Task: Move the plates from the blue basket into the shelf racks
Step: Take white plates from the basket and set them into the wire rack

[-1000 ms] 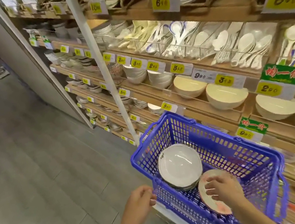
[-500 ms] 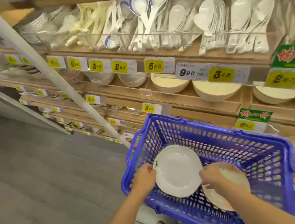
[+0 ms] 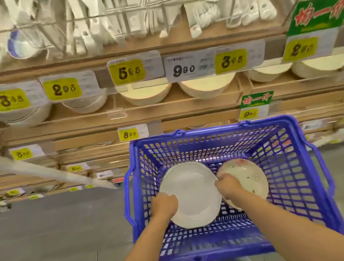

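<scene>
A blue plastic basket (image 3: 299,161) stands in front of me below the shelves. Inside it lies a white plate (image 3: 193,191) on the left and a cream plate with small pink and green marks (image 3: 250,176) on the right, leaning partly under the white one. My left hand (image 3: 164,205) grips the white plate's left rim. My right hand (image 3: 229,185) grips its right rim, over the edge of the patterned plate. Whether more plates lie under the white one is hidden.
Wooden shelves (image 3: 163,109) with yellow price tags run across the view. Cream bowls (image 3: 207,87) sit on the shelf above the basket, and white spoons (image 3: 145,5) hang in a wire rack higher up. A white slanted post (image 3: 36,169) crosses at left. Grey floor lies below.
The view has swung to face the shelves squarely. My left hand went from outside the basket to the white plate's left rim. My right hand shifted from the patterned plate to the white plate's right rim.
</scene>
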`<move>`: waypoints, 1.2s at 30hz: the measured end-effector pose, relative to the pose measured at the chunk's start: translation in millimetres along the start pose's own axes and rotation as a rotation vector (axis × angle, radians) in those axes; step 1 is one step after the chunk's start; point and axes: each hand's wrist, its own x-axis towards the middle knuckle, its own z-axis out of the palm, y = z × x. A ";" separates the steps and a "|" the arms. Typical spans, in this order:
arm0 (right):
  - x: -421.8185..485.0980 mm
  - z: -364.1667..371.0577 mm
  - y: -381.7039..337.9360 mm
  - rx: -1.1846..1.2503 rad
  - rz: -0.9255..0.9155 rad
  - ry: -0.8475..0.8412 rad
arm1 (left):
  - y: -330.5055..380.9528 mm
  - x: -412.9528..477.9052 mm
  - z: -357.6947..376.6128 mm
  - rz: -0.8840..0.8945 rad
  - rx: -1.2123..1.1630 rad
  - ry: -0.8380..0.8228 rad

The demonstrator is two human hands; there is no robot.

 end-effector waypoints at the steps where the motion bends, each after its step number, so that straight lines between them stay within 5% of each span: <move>1: -1.5 1.6 -0.9 0.004 0.016 0.012 | 2.1 -1.1 0.7 -0.014 0.008 -0.008; 10: -24.2 -7.5 -9.6 0.170 0.069 0.129 | -1.5 -6.5 -13.9 0.061 -0.084 0.029; 22: -127.9 -84.9 -21.0 0.395 -0.091 0.078 | 31.2 -61.3 -70.6 0.579 -0.268 0.032; 28: -176.8 -114.4 5.7 0.663 -0.125 0.161 | 54.6 -115.8 -71.5 0.539 -0.495 -0.248; 36: -219.5 -166.8 70.2 0.900 -0.213 0.296 | 97.7 -200.5 -19.0 0.570 -0.575 -0.264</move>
